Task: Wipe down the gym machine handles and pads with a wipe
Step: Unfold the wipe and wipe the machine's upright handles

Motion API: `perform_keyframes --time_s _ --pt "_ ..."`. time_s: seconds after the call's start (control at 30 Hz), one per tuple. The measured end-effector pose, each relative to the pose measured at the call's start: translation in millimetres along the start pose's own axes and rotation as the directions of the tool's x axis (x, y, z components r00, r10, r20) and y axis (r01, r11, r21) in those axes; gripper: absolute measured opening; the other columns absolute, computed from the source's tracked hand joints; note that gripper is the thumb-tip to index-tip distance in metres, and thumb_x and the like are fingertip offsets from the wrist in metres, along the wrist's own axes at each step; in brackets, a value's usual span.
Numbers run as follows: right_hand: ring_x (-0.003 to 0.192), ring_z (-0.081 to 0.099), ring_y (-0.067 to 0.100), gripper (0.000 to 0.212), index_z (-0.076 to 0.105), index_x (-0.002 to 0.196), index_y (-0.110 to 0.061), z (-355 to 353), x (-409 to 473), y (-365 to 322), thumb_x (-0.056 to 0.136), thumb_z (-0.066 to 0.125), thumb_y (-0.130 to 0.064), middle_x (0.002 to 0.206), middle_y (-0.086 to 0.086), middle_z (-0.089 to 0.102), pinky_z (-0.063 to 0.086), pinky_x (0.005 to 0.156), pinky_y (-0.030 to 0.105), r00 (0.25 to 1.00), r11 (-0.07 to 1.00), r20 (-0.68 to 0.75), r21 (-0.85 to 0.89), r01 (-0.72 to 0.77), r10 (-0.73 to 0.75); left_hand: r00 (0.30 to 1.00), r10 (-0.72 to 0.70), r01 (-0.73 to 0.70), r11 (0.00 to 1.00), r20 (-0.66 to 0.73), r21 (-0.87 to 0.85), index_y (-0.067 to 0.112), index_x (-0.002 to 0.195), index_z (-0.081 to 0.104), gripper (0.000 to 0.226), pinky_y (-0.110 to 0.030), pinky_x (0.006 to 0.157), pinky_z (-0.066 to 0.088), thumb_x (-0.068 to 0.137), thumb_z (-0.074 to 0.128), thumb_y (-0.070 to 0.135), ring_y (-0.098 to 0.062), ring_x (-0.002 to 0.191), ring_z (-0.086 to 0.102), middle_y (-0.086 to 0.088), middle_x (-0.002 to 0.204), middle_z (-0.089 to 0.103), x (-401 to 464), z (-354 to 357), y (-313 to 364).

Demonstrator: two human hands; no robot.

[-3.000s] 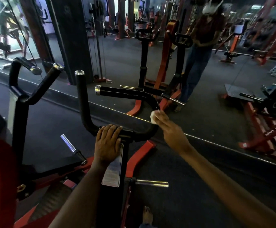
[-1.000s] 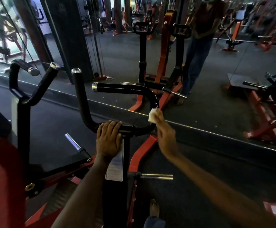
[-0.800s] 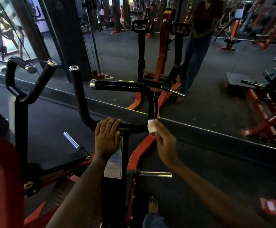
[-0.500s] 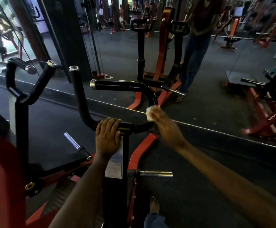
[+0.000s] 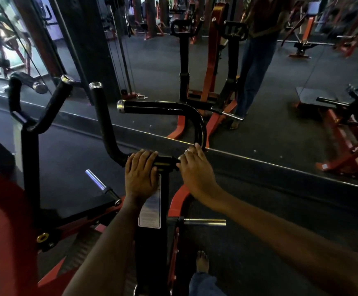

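Dim gym, dark speckled rubber floor (image 5: 259, 184), a wall mirror (image 5: 270, 92) ahead with a metal strip along its base. I see the red-framed machine's black post (image 5: 152, 242) below me, a white printed label (image 5: 150, 212) stuck on its face. My left hand (image 5: 140, 175) lies over the horizontal black bar at the post top, fingers curled round it. My right hand (image 5: 196, 167) sits on the same bar just beside the lower bend of the glossy black tube handle (image 5: 182, 110), which curves up and over to a chrome end cap. The wipe (image 5: 187, 151) shows only as a pale sliver under the right fingertips, apparently pressed to the tube; grip uncertain. Smooth steel pegs (image 5: 204, 222) project sideways.
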State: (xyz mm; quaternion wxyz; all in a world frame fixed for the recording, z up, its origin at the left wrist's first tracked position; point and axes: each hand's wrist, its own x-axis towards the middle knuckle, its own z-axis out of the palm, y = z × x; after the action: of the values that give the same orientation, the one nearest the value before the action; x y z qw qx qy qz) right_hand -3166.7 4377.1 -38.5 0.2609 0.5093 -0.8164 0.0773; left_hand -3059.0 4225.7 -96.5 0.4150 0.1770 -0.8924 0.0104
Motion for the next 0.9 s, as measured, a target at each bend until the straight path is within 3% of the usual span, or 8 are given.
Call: perform_keyframes --time_s 0.17,0.27,0.47,0.57,0.63,0.7,0.73,0.9 --pt "0.105 0.059 0.029 0.029 0.062 0.107 -0.003 5.2 24.5 -21.3 0.100 0.042 -0.023 0.106 0.015 0.066 0.030 0.108 0.038 0.978 0.949 0.161 0.263 -0.174 0.135 1.000 -0.004 0.004 1.000 -0.010 -0.006 0.010 0.124 0.058 0.041 -0.046 0.107 0.029 0.096 0.034 0.028 -0.029 0.119 0.049 -0.013 0.121 0.061 0.8 -0.8 1.5" --pt "0.101 0.066 0.032 0.034 0.065 0.110 0.003 13.3 3.3 -1.1 0.078 0.063 -0.007 0.106 0.018 0.069 0.043 0.100 0.041 0.994 0.944 -0.070 0.312 0.105 -0.087 1.000 0.005 -0.005 1.000 -0.014 -0.004 0.011 0.125 0.057 0.042 -0.044 0.108 0.029 0.098 0.032 0.031 -0.028 0.121 0.048 -0.012 0.122 0.060 -0.6 0.2 -1.1" --pt "0.120 0.055 0.024 0.042 0.061 0.121 -0.002 33.0 -35.1 33.6 0.087 0.037 -0.001 0.128 0.012 0.060 0.030 0.111 0.033 0.883 0.866 -0.174 0.189 0.464 -0.435 1.000 0.004 -0.004 1.000 -0.006 0.003 0.011 0.126 0.056 0.041 -0.043 0.110 0.026 0.096 0.035 0.028 -0.028 0.123 0.047 -0.012 0.123 0.059 -0.7 1.4 -1.1" --pt "0.113 0.060 0.027 0.032 0.067 0.112 -0.005 50.0 -78.0 38.7 0.090 0.045 -0.004 0.117 0.014 0.066 0.043 0.100 0.034 0.989 0.830 0.105 0.557 0.025 -0.100 1.000 -0.002 0.002 1.000 -0.028 0.004 0.011 0.126 0.057 0.041 -0.042 0.110 0.025 0.096 0.035 0.028 -0.028 0.122 0.047 -0.012 0.123 0.059 -0.9 2.3 0.6" --pt "0.096 0.065 0.027 0.023 0.069 0.103 -0.002 45.3 -71.1 31.9 0.092 0.050 -0.006 0.100 0.013 0.070 0.048 0.088 0.033 0.790 0.365 0.453 0.713 -0.599 0.412 0.999 0.002 -0.002 1.000 -0.035 0.001 0.010 0.125 0.058 0.041 -0.042 0.110 0.025 0.095 0.035 0.027 -0.028 0.122 0.047 -0.012 0.122 0.059 0.0 1.9 0.8" --pt "0.072 0.059 0.024 0.019 0.066 0.099 0.006 33.5 -42.8 20.5 0.091 0.050 0.000 0.080 0.014 0.064 0.048 0.071 0.032 0.497 -0.273 0.697 0.685 -0.676 0.517 0.999 -0.002 0.001 1.000 -0.036 -0.006 0.009 0.124 0.058 0.041 -0.043 0.109 0.026 0.095 0.035 0.027 -0.028 0.121 0.047 -0.013 0.122 0.060 2.6 0.4 1.0" --pt "0.066 0.053 0.020 0.020 0.064 0.095 0.007 25.5 -26.8 12.1 0.089 0.045 0.008 0.074 0.012 0.057 0.044 0.063 0.028 0.490 -0.486 0.750 0.661 -0.572 0.444 0.999 -0.003 0.002 1.000 -0.036 -0.008 0.009 0.124 0.058 0.041 -0.044 0.109 0.026 0.096 0.035 0.027 -0.028 0.121 0.047 -0.013 0.122 0.060 3.2 0.1 1.6" --pt "0.062 0.053 0.015 0.043 0.055 0.082 -0.006 -0.5 -3.3 -24.7 0.082 0.024 0.024 0.065 0.006 0.057 0.046 0.064 0.023 0.527 -0.802 0.814 0.475 -0.363 0.243 1.000 -0.005 0.006 1.000 -0.020 0.018 0.010 0.124 0.059 0.041 -0.042 0.109 0.026 0.095 0.035 0.027 -0.028 0.121 0.048 -0.012 0.122 0.060 0.7 0.1 2.2"
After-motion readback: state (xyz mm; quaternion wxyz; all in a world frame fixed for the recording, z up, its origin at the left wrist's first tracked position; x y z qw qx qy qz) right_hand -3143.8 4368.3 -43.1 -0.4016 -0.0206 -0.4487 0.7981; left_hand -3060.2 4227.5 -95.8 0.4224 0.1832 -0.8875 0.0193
